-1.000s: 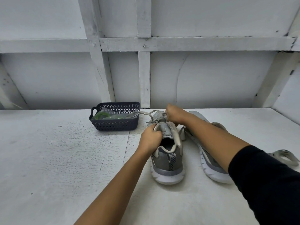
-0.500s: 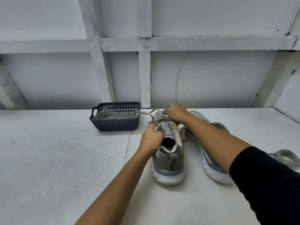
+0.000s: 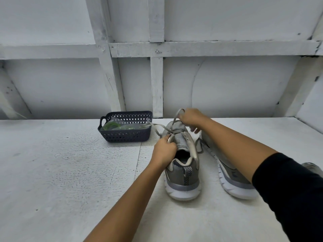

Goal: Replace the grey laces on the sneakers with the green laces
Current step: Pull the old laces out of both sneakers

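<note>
In the middle of the frame the centre sneaker (image 3: 181, 169) stands on the white table (image 3: 61, 172), heel toward the camera. The left hand (image 3: 163, 151) grips its collar edge on the left side, beside the tongue, fingers curled tight round the rim. Just above, the right hand (image 3: 192, 117) pinches the grey lace (image 3: 177, 114) between thumb and curled fingers and holds a loop of it raised over the toe. Another stretch of the lace trails left from the eyelets to the rim of the basket (image 3: 125, 136).

The dark openwork basket sits left of the shoe, near the back wall, and holds the green laces (image 3: 111, 125) in a clear wrapper. The second sneaker (image 3: 229, 179) lies just right of the first, partly hidden beneath the right forearm, whose black sleeve (image 3: 288, 189) fills the lower right corner.
</note>
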Tool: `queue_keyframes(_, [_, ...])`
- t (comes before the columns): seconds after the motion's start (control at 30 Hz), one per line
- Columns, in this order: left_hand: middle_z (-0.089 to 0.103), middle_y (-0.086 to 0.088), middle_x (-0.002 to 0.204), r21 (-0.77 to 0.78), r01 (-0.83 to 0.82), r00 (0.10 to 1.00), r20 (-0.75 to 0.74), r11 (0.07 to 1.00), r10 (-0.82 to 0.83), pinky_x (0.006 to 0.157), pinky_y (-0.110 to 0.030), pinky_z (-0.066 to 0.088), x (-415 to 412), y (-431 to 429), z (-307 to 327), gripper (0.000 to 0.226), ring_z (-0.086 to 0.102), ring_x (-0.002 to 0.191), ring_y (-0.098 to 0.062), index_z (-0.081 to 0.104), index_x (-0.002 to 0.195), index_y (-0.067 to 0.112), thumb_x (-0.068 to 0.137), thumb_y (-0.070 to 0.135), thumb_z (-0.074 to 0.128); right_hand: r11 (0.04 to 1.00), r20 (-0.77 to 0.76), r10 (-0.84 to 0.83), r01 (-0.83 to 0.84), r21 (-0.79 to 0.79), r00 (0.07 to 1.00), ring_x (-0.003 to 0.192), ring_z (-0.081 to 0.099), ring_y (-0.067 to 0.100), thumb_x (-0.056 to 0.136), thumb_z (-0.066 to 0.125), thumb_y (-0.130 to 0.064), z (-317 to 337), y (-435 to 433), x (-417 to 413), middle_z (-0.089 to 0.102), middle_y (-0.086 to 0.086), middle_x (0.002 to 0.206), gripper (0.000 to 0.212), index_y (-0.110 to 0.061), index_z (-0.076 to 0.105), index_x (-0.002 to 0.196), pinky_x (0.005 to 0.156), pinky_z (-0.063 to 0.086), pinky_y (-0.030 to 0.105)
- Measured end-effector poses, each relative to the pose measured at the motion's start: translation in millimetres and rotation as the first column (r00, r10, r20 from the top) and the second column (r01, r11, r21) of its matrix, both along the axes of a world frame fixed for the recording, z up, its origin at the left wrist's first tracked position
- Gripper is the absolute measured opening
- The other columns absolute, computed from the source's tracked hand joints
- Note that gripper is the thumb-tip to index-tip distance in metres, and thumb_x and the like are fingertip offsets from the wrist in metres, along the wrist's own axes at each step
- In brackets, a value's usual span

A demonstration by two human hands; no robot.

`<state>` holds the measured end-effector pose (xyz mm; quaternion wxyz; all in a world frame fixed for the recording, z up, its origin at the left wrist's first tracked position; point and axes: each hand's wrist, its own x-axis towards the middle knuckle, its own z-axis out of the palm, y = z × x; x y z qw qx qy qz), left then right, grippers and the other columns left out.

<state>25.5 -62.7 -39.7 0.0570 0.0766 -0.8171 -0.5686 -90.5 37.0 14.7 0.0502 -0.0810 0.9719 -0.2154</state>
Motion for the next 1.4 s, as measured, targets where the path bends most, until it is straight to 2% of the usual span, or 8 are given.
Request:
queue_keyframes(0.17, [0.059, -0.026, 0.099, -0.006, 0.002, 1.0, 0.007, 1.0, -0.002, 0.066, -0.039, 0.036, 0.0, 0.0, 0.4, 0.013, 0.053, 0.093, -0.042, 0.054, 0.076, 0.009, 0.078, 0.012, 0.041, 1.0, 0.189, -0.003, 0.008, -0.023, 0.982, 0.025, 0.049, 0.012, 0.091, 0.047, 0.002, -3.3, -0.5, -3.8, 0.052, 0.007, 0.035, 0.03, -0.002, 0.052, 0.062, 0.032, 0.044, 0.019])
queue_keyframes(0.4, [0.054, -0.019, 0.076, -0.026, 0.018, 1.0, 0.019, 1.0, -0.018, 0.059, -0.029, 0.029, -2.5, -1.1, -2.2, 0.018, 0.046, 0.075, -0.033, 0.048, 0.068, 0.018, 0.079, 0.006, 0.04, 0.907, -0.272, -0.262, 0.139, -0.398, 0.926, 0.076, 0.067, 0.035, 0.087, 0.045, -0.001, 19.5, 15.5, -35.9, 0.067, 0.023, 0.084, 0.02, 0.011, 0.062, 0.087, 0.071, 0.058, 0.04])
queue_keyframes(0.57, [0.049, -0.013, 0.07, -0.035, 0.016, 1.0, 0.004, 0.999, -0.016, 0.054, -0.028, 0.029, -1.8, -2.2, -3.5, 0.013, 0.041, 0.067, -0.025, 0.053, 0.075, 0.012, 0.078, 0.01, 0.04, 0.996, 0.111, -0.025, 0.035, -0.087, 0.993, 0.057, 0.054, 0.029, 0.094, 0.047, -0.011, -3.7, 12.7, -1.6, 0.05, 0.012, 0.064, 0.02, -0.006, 0.053, 0.075, 0.05, 0.049, 0.028])
queue_keyframes(0.67, [0.052, -0.023, 0.082, -0.021, 0.004, 1.0, -0.001, 1.0, -0.005, 0.052, -0.027, 0.028, -1.6, -1.3, -1.7, 0.014, 0.038, 0.064, -0.026, 0.052, 0.076, 0.004, 0.082, 0.0, 0.04, 0.994, 0.076, -0.028, 0.02, 0.103, 0.997, 0.043, 0.041, 0.017, 0.087, 0.054, -0.006, -18.2, 5.8, 1.5, 0.045, 0.01, 0.056, 0.033, -0.009, 0.043, 0.055, 0.038, 0.036, 0.023])
queue_keyframes(0.87, [0.06, -0.027, 0.102, 0.023, 0.0, 1.0, -0.008, 1.0, 0.0, 0.059, -0.03, 0.029, -2.2, -1.6, -4.3, 0.018, 0.054, 0.096, -0.04, 0.056, 0.079, 0.01, 0.083, 0.001, 0.041, 0.948, 0.049, -0.134, 0.143, -0.285, 0.99, 0.064, 0.067, 0.031, 0.084, 0.049, 0.006, -16.4, 4.8, -14.7, 0.066, 0.019, 0.07, 0.02, 0.005, 0.063, 0.069, 0.063, 0.058, 0.04])
queue_keyframes(1.03, [0.059, -0.028, 0.105, 0.024, 0.0, 1.0, 0.008, 1.0, 0.0, 0.076, -0.042, 0.043, -4.6, -1.9, -6.3, 0.027, 0.053, 0.104, -0.042, 0.059, 0.088, 0.001, 0.074, 0.016, 0.041, 0.782, -0.145, -0.34, 0.194, -0.592, 0.929, 0.057, 0.063, 0.025, 0.099, 0.035, -0.012, 17.9, 16.0, -27.3, 0.062, 0.019, 0.086, 0.018, -0.003, 0.05, 0.099, 0.056, 0.058, 0.038])
queue_keyframes(1.23, [0.06, -0.025, 0.104, 0.038, -0.007, 1.0, 0.01, 0.999, 0.007, 0.075, -0.04, 0.045, -4.4, -1.9, -6.5, 0.042, 0.054, 0.103, -0.041, 0.06, 0.089, 0.005, 0.06, 0.023, 0.037, 0.956, 0.205, -0.081, 0.134, -0.26, 0.975, 0.043, 0.05, 0.023, 0.093, 0.051, -0.009, -11.7, 11.8, 2.4, 0.049, 0.016, 0.062, 0.027, 0.0, 0.047, 0.068, 0.042, 0.048, 0.029])
queue_keyframes(1.4, [0.061, -0.021, 0.101, 0.048, -0.002, 1.0, 0.019, 0.999, 0.001, 0.069, -0.036, 0.039, -3.1, -1.8, -6.8, 0.036, 0.056, 0.103, -0.038, 0.06, 0.081, 0.01, 0.058, 0.026, 0.038, 0.992, 0.017, -0.056, 0.058, -0.115, 0.998, 0.055, 0.057, 0.026, 0.081, 0.056, 0.002, -27.8, 4.5, -2.9, 0.063, 0.019, 0.07, 0.012, 0.006, 0.068, 0.08, 0.056, 0.056, 0.035])
